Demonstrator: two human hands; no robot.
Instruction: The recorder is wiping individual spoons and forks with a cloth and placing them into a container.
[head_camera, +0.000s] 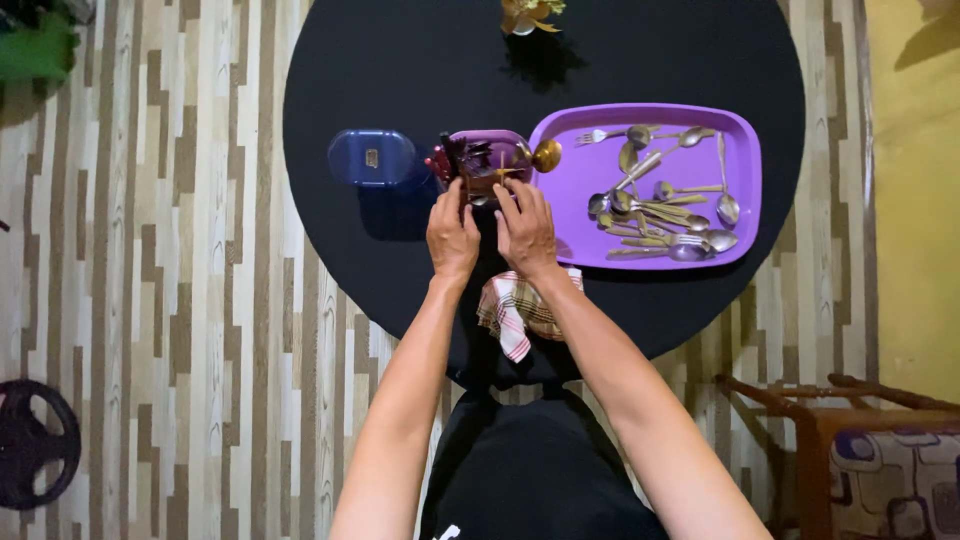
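- Container (488, 160), purple translucent plastic, sits on the black round bench (400, 60) between a blue lid (371, 157) and a purple tray (735, 150); dark-handled and gold-toned cutlery stands or lies in it, exact pieces too tangled for me to tell.
- Left hand (452, 236): fingers curled against the near left side of the container, touching it; I cannot tell whether they actually clamp it.
- Right hand (524, 225): fingers spread over the near right edge, tips on or just inside the rim; nothing separately held that I can see.
- Handling, my judgement: thin-walled, light by itself, made top-heavy by the metal inside; smooth sides likely slippery. Best taken by both side walls low down, not by the protruding handles.
- Tray holds loose spoons and forks (660, 200), likely to slide and clatter.
- Checked cloth (515, 308) lies at the near bench edge, soft.
- Room: striped wood-pattern floor (200, 300), yellow wall to the right, a wooden chair (860, 440) at lower right.
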